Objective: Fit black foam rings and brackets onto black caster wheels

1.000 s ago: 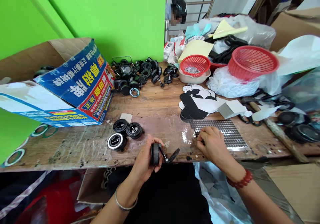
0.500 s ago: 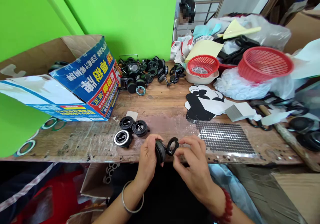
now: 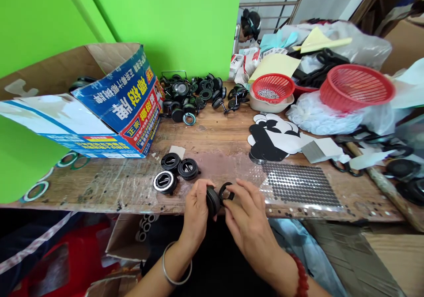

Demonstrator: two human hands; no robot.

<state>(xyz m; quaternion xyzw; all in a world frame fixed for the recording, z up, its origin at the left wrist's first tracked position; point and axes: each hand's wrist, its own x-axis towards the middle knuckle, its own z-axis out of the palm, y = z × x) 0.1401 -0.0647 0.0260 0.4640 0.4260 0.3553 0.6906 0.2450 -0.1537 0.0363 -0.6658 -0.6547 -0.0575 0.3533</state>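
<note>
Above the table's front edge, my left hand (image 3: 195, 206) is closed around a thick round black part (image 3: 211, 202) with a ridged rim, held on its side. My right hand (image 3: 251, 222) pinches a thin black ring (image 3: 221, 192) by its edge, right beside the round part's right face. Whether the two pieces are joined I cannot tell, as fingers cover the spot. To the left on the table lie two black round parts with slotted centres (image 3: 170, 161) and a similar one with a white ring (image 3: 164, 181).
A blue printed carton (image 3: 114, 107) stands at left. Black round pieces (image 3: 190, 94) are heaped against the green wall. Black and white cutouts (image 3: 273, 140), a sheet of small dots (image 3: 300, 184), red baskets (image 3: 357, 87) and a wooden-handled tool (image 3: 384, 182) lie rightward. Another person's head shows behind.
My right hand has brought the black ring slightly left, closer against the round part. My left hand keeps its hold, and the view has shifted a little.
</note>
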